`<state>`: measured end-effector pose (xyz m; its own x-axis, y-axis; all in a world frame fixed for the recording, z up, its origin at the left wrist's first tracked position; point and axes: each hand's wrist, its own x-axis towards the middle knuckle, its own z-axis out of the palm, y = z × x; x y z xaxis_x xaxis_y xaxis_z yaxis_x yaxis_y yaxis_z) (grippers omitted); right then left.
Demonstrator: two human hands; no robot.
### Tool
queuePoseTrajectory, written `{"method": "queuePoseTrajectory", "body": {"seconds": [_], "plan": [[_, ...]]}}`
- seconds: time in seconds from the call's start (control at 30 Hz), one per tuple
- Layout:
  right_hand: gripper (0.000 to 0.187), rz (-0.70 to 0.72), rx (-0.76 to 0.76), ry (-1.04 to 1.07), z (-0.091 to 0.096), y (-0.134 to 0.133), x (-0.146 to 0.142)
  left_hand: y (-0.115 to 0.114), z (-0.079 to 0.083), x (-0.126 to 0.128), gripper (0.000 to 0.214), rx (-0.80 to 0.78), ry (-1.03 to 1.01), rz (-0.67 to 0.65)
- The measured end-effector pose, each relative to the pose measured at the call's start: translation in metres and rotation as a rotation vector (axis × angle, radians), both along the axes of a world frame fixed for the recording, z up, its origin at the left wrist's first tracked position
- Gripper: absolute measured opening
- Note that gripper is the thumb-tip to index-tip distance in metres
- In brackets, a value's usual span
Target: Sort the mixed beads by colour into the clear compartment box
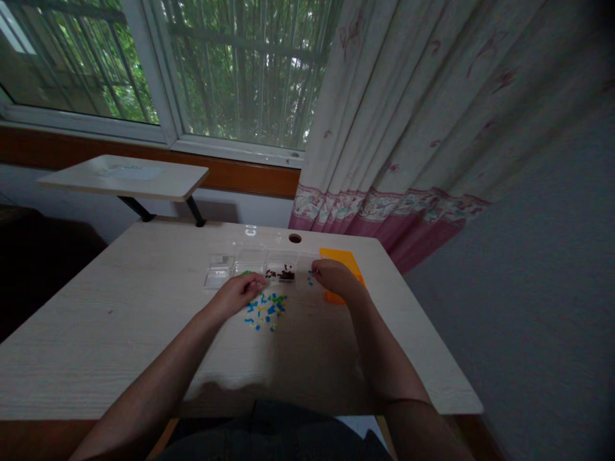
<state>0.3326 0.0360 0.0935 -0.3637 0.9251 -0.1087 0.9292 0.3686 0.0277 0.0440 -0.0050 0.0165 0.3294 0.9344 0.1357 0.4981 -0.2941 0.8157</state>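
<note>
Small blue, green and yellow pieces lie in a loose pile on the table. At the pile's upper left is my left hand, its fingers curled and pressed together; anything inside them is too small to name. My right hand is held in a pinch above the rightmost clear compartment, where a few blue pieces lie. What its fingertips hold, if anything, I cannot make out. Dark brown pieces fill part of the clear box between my hands. Some green shows in a clear box behind my left hand.
An orange tray or sheet lies partly under my right hand. A clear lidded box stands at the left end of the row. Behind are a round cable hole, a raised shelf and a curtain.
</note>
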Motion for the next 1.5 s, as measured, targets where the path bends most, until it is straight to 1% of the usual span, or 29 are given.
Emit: {"method": "queuePoseTrajectory", "body": {"seconds": [0.07, 0.2, 0.27, 0.4, 0.5, 0.57, 0.67, 0.8, 1.13, 1.3, 1.5], "plan": [[0.026, -0.01, -0.037, -0.013, -0.003, 0.001, 0.002, 0.001, -0.001, -0.003, 0.027, 0.005, 0.084, -0.058], [0.027, -0.053, -0.095, -0.051, -0.009, 0.003, 0.005, 0.001, -0.003, -0.006, 0.027, -0.033, 0.179, -0.224], [0.027, -0.068, -0.107, -0.064, -0.011, 0.004, 0.006, 0.001, -0.003, -0.007, 0.027, -0.041, 0.231, -0.252], [0.028, -0.075, -0.112, -0.072, -0.014, 0.006, 0.008, 0.002, -0.002, -0.009, 0.024, -0.014, 0.307, -0.234], [0.028, -0.077, -0.109, -0.067, -0.015, 0.007, 0.01, 0.004, 0.0, -0.016, 0.022, 0.008, 0.309, -0.253], [0.028, -0.077, -0.109, -0.061, -0.016, 0.007, 0.011, 0.005, -0.001, -0.02, 0.025, 0.011, 0.309, -0.26], [0.027, -0.076, -0.116, -0.051, -0.017, 0.008, 0.012, 0.005, -0.003, -0.024, 0.03, -0.003, 0.341, -0.234], [0.029, -0.076, -0.123, -0.036, -0.017, 0.009, 0.012, 0.005, -0.004, -0.022, 0.029, -0.028, 0.382, -0.221], [0.032, -0.075, -0.13, 0.009, -0.013, 0.005, 0.01, 0.005, -0.008, -0.018, 0.026, -0.012, 0.448, -0.226], [0.033, -0.077, -0.145, 0.02, -0.013, 0.006, 0.01, 0.002, -0.005, -0.014, 0.022, -0.019, 0.44, -0.247], [0.033, -0.063, -0.14, 0.017, -0.015, 0.007, 0.011, 0.001, -0.004, -0.013, 0.019, -0.019, 0.444, -0.235]]}}
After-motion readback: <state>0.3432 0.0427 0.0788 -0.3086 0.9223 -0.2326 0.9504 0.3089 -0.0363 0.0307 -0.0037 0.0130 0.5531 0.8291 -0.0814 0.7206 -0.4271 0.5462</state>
